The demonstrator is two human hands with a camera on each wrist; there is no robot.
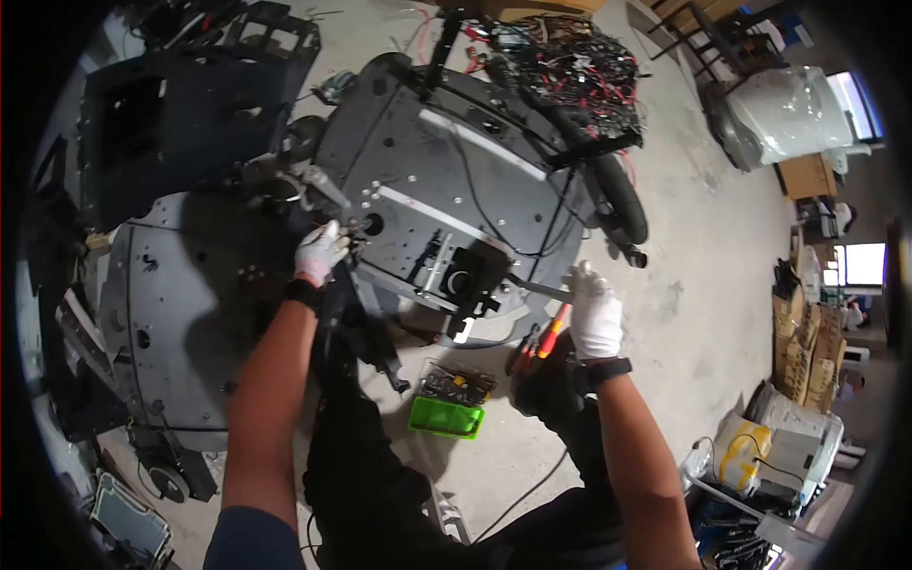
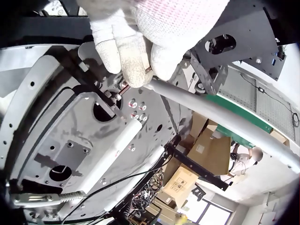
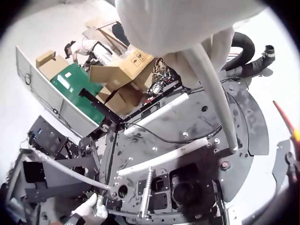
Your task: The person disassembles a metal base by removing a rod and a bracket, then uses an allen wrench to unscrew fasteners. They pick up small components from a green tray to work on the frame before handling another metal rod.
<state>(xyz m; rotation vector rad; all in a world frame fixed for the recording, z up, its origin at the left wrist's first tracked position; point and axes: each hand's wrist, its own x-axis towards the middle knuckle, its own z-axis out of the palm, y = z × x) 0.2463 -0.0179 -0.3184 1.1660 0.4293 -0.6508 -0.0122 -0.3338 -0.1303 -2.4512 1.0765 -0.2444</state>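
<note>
My gloved left hand (image 1: 323, 253) is at the left edge of a dark grey base plate (image 1: 380, 142). In the left wrist view the left hand (image 2: 140, 42) pinches a thin copper-coloured rod (image 2: 123, 90) near a round hole, beside one end of a grey tube (image 2: 220, 115). At the plate's right side, my gloved right hand (image 1: 597, 313) has its fingers curled round another grey tube (image 1: 543, 289). The right wrist view shows that tube (image 3: 213, 84) running from the right hand (image 3: 187, 28) down to the plate (image 3: 164, 136).
A green tray (image 1: 446, 418) and a box of small parts (image 1: 456, 384) stand on the floor near the legs. Red-and-yellow-handled pliers (image 1: 552, 332) lie beside the right hand. Tangled wires (image 1: 589, 76) are beyond the plate; another dark panel (image 1: 180, 313) lies left.
</note>
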